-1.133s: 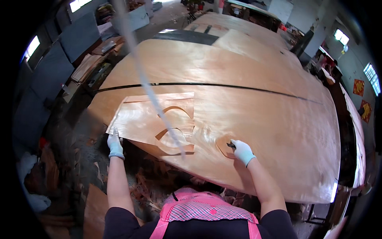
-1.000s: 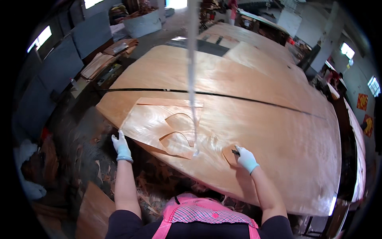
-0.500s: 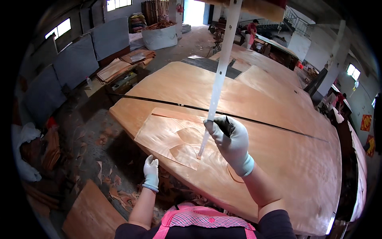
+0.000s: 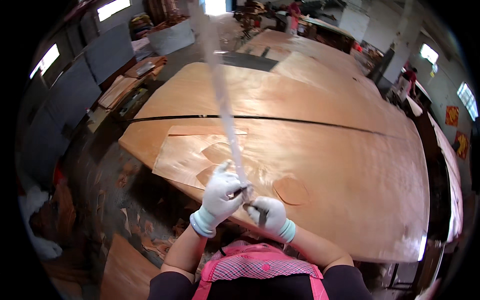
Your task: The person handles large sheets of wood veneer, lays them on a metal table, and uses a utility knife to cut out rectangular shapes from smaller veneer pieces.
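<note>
A long white strip of perforated tape [image 4: 223,87] hangs from above and is smeared by motion. My left hand [image 4: 217,195], in a white glove with a light blue cuff, pinches it near its lower end. My right hand [image 4: 270,215], gloved alike, is closed beside it, with its fingertips at the strip's lower end. A small dark flat tool [image 4: 262,217] shows in the right hand; its exact kind is hard to make out. Below and beyond the hands, thin wood veneer pieces [image 4: 182,155] lie on a large veneer sheet [image 4: 340,200].
A dark bar [image 4: 295,121] crosses the sheet. A loose oval veneer piece [image 4: 291,191] lies right of my hands. Scraps [image 4: 150,240] litter the floor at left. Stacked veneer [image 4: 122,90] and a big white sack [image 4: 172,37] stand far left. Co-workers [image 4: 293,17] stand farther back.
My left hand has risen from the table edge and taken hold of the strip. My right hand has come down toward me, bringing the strip's lower end nearer. The view has shifted right.
</note>
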Motion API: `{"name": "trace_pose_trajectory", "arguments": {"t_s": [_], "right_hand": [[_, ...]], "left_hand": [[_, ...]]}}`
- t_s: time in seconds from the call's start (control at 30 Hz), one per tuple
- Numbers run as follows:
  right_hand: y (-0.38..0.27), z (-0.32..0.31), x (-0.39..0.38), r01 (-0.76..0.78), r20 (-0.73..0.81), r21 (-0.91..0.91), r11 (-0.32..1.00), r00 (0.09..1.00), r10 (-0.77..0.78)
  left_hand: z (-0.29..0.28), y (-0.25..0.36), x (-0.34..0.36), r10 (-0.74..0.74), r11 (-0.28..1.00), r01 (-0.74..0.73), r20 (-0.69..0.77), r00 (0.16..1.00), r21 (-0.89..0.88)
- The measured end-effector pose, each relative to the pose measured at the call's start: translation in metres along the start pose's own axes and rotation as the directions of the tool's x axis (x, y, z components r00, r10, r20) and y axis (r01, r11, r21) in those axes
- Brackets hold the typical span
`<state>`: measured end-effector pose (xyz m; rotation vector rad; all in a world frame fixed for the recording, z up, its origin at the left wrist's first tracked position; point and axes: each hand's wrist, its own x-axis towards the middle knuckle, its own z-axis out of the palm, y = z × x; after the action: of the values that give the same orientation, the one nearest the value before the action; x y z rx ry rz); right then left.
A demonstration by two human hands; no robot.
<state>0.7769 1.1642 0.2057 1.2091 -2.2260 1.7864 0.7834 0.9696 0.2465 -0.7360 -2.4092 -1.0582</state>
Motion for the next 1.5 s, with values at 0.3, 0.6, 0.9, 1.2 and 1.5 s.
{"name": "trace_pose_trajectory", "arguments": {"t_s": [0.3, 0.6, 0.9, 1.2, 1.5], "right_hand": [[0.018, -0.044, -0.048, -0.352, 0.076, 0.025, 0.936, 0.934, 0.349], [0.087, -0.077, -0.082, -0.445, 0.119, -0.293, 0.846, 0.861, 0.494], [0.191, -0.12, -0.039, -0.062, 0.305, -0.757, 0.65, 0.847, 0.436], [0.215, -0.111, -0.041, 0.058, 0.406, -0.733, 0.678, 0.837, 0.367], [0.222, -0.117, -0.045, 0.068, 0.416, -0.701, 0.71, 0.848, 0.329]], "left_hand": [[0.095, -0.022, -0.034, -0.472, 0.276, 0.591, 0.429, 0.77, -0.758], [0.119, 0.007, -0.046, -0.666, 0.335, 0.904, 0.613, 0.426, -0.264], [0.15, -0.02, -0.022, -0.786, -0.016, 0.836, 0.524, 0.328, -0.548], [0.205, -0.07, -0.015, -0.815, -0.083, 0.86, 0.531, 0.232, -0.503], [0.248, -0.107, 0.005, -0.809, -0.2, 0.882, 0.579, 0.097, -0.427]]}}
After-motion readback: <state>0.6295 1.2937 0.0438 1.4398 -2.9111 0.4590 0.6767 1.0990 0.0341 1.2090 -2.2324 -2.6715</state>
